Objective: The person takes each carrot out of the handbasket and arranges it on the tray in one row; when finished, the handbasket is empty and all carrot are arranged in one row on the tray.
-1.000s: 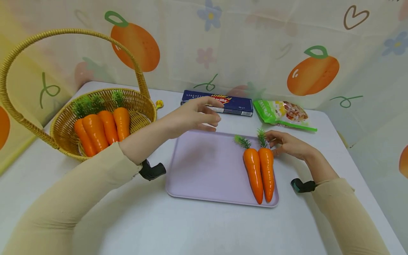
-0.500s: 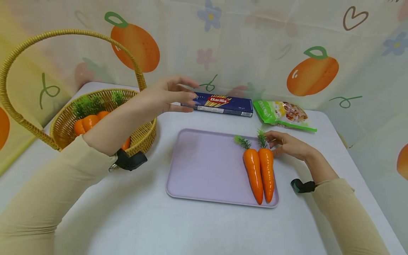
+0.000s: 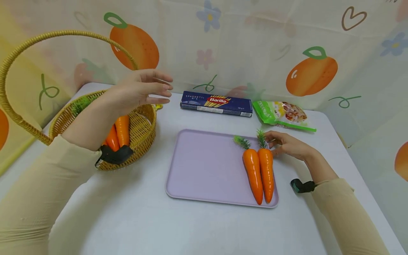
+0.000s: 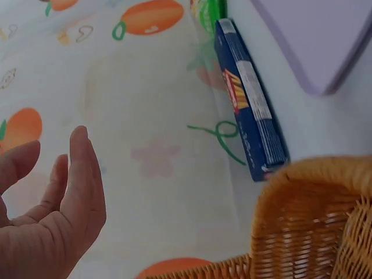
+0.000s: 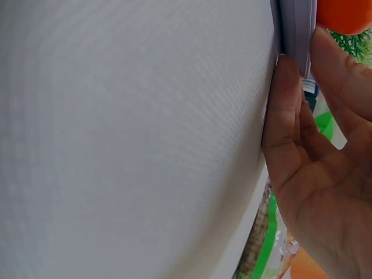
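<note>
Fingers loosely spread and holding nothing, my left hand (image 3: 138,88) hovers over the wicker basket (image 3: 147,136) at the left. Orange carrots (image 3: 122,129) with green tops lie in that basket, partly hidden behind my forearm. On the right side of the lilac tray (image 3: 204,166), two more carrots (image 3: 253,175) lie side by side, tips toward me. My right hand (image 3: 288,145) is at the tray's far right corner. In the right wrist view, the thumb (image 5: 334,58) of that hand sits on the upper side of the tray's rim and its fingers lie along the other side, pinching the edge.
Behind the tray lies a blue spaghetti box (image 3: 216,103). A green and clear food bag (image 3: 285,115) rests to its right. The basket's tall arched handle (image 3: 68,33) rises on the left. A patterned cloth (image 3: 242,42) hangs behind the white table (image 3: 191,226).
My left hand has moved left and up, from above the tray's far left corner to over the basket. My right hand, the tray and its two carrots stay in place.
</note>
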`<move>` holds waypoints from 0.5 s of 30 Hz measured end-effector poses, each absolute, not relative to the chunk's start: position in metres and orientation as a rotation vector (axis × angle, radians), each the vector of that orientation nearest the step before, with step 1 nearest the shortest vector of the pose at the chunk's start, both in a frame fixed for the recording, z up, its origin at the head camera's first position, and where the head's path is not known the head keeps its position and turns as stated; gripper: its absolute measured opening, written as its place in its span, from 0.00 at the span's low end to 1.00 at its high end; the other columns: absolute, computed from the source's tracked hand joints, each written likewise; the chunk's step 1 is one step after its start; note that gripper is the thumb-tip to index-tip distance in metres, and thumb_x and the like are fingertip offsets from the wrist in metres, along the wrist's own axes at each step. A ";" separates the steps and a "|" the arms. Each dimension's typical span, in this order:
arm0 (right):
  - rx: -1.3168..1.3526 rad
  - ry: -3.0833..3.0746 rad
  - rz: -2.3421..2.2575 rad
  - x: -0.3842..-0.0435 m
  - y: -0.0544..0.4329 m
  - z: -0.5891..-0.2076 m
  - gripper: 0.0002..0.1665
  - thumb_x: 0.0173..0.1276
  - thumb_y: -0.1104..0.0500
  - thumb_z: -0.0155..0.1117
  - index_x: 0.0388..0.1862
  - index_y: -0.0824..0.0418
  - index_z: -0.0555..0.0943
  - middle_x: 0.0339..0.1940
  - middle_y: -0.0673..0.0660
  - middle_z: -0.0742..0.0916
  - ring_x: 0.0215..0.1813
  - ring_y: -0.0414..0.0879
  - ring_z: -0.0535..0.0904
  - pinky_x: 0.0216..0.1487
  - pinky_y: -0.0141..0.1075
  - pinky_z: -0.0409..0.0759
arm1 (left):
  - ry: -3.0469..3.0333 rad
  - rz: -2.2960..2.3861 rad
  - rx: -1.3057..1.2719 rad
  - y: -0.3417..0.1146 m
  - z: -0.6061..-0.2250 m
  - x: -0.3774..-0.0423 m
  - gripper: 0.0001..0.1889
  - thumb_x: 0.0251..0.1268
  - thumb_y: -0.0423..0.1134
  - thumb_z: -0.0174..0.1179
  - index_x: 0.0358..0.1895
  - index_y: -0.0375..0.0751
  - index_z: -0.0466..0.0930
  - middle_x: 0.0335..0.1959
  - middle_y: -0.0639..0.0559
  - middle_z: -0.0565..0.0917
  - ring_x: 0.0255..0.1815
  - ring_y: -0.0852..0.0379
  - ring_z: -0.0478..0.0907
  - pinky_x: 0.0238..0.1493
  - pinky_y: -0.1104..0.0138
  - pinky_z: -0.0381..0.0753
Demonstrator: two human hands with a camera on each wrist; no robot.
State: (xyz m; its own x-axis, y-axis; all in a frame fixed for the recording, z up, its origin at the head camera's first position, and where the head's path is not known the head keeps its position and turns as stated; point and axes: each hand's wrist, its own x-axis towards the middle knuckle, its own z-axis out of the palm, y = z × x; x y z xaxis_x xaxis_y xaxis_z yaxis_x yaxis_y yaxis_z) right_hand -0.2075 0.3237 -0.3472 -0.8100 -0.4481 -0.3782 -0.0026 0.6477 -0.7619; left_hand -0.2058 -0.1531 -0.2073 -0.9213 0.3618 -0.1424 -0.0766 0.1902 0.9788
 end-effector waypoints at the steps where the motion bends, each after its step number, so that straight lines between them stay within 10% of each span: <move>1: -0.349 2.316 -1.071 -0.208 0.324 -0.347 0.41 0.55 0.72 0.59 0.71 0.66 0.64 0.64 0.66 0.71 0.56 0.50 0.70 0.52 0.26 0.77 | 2.124 1.793 0.258 -0.156 -0.209 -0.208 0.18 0.70 0.40 0.59 0.60 0.41 0.71 0.49 0.53 0.79 0.47 0.60 0.81 0.49 0.71 0.87; 15: -0.353 2.318 -1.073 -0.209 0.325 -0.348 0.40 0.56 0.72 0.59 0.71 0.66 0.64 0.64 0.66 0.71 0.56 0.50 0.71 0.52 0.26 0.78 | 2.040 1.942 0.152 -0.206 -0.233 -0.236 0.11 0.69 0.37 0.60 0.49 0.38 0.72 0.41 0.54 0.81 0.40 0.60 0.84 0.42 0.71 0.88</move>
State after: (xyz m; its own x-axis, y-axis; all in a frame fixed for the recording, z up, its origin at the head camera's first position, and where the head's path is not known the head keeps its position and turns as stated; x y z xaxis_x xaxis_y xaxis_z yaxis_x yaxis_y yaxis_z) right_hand -0.2085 0.3249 -0.3483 -0.8110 -0.4492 -0.3748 -0.0046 0.6456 -0.7637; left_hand -0.2358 -0.2057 -0.2326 -0.9432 0.2935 -0.1558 -0.1412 0.0703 0.9875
